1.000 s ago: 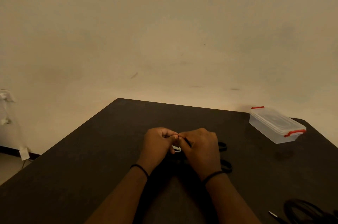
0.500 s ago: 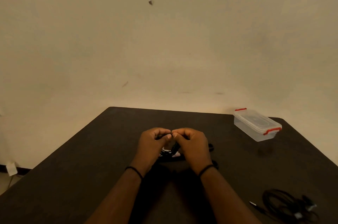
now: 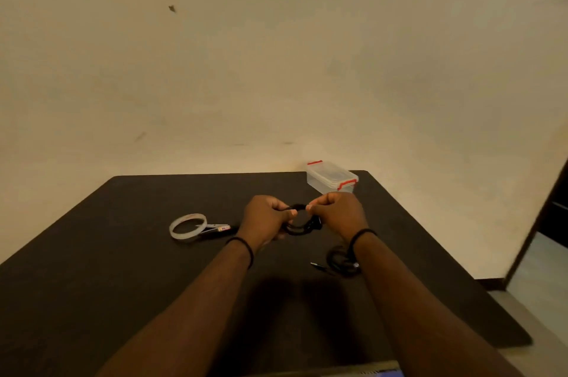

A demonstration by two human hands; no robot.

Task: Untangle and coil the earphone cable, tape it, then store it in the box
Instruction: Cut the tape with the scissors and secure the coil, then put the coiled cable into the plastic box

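Surface: dark table (image 3: 123, 269), beige wall behind.
Cable: black coil (image 3: 299, 221) held over table middle, between both hands.
Left hand (image 3: 266, 218): fingers curled, pinching coil.
Right hand (image 3: 339, 212): same, pinching coil's other side.
Box (image 3: 332, 177): lid on, far right, just behind right hand.
Tape (image 3: 187, 226): left of hands, small tool (image 3: 216, 228) touching it, too blurry to identify.
Second cable (image 3: 339, 261): partly hidden by right wrist.

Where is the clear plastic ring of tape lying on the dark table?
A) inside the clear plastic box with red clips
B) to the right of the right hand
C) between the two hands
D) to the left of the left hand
D: the clear ring of tape lies flat on the dark table, left of the left hand, far from the clear plastic box.
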